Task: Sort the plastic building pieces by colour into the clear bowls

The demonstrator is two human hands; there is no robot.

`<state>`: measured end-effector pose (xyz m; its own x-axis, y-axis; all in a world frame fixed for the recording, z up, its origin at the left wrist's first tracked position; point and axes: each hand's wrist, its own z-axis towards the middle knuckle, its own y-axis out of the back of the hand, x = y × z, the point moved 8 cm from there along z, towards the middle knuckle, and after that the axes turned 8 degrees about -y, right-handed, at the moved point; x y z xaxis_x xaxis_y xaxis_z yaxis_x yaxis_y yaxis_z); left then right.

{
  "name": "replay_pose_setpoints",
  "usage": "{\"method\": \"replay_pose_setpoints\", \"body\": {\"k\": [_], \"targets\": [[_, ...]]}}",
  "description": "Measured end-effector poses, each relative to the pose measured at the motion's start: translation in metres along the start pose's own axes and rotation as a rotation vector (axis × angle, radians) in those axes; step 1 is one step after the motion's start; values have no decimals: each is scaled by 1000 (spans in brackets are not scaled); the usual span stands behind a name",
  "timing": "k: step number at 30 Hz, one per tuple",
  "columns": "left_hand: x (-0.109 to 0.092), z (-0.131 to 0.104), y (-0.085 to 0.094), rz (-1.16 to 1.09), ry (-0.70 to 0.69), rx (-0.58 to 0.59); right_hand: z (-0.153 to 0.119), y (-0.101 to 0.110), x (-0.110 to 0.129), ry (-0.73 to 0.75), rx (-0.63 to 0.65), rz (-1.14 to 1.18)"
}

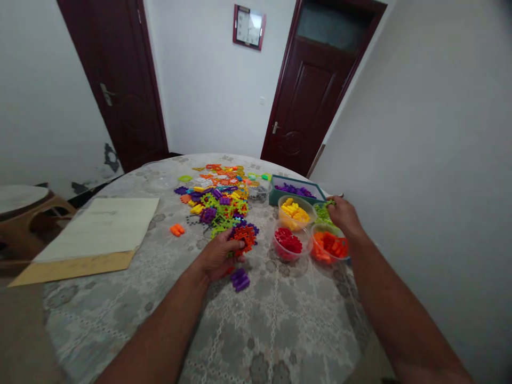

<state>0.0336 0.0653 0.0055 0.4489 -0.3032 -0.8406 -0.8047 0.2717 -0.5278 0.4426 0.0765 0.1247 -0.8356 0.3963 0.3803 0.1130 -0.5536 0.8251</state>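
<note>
While the left hand (219, 255) clasps pieces (248, 234) mid-frame, the right hand (344, 214), pinching a green piece (329, 203), could tip closely crowded tubs (327, 260) right of centre.

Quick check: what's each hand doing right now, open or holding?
Left hand: closed, holding orange and purple interlocking pieces.
Right hand: closed, apparently pinching a light-green piece.

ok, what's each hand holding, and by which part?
Left hand: at least a toothed orange piece, gripped at its left side, thumb over the face. Right hand: apparently a green piece; too small to tell where it's gripped.
</note>
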Motion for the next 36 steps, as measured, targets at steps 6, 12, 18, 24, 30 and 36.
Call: {"method": "replay_pose_setpoints", "body": {"k": [6,12,18,24,30,36], "targets": [[3,-2,-6,30,1,86,-2,0,-1,5,-34,-53],[7,-3,-9,-2,26,108,-118,-2,109,272,173,446],[5,-4,-13,-23,38,121,-213,-28,178,264,450,684],[7,0,-7,-22,53,90,-216,-53,172,75,560,891],[8,0,-2,-24,75,74,-216,-65,163,-91,715,1055],[9,2,3,-43,54,10,-216,-70,151,-192,762,1157]]}}
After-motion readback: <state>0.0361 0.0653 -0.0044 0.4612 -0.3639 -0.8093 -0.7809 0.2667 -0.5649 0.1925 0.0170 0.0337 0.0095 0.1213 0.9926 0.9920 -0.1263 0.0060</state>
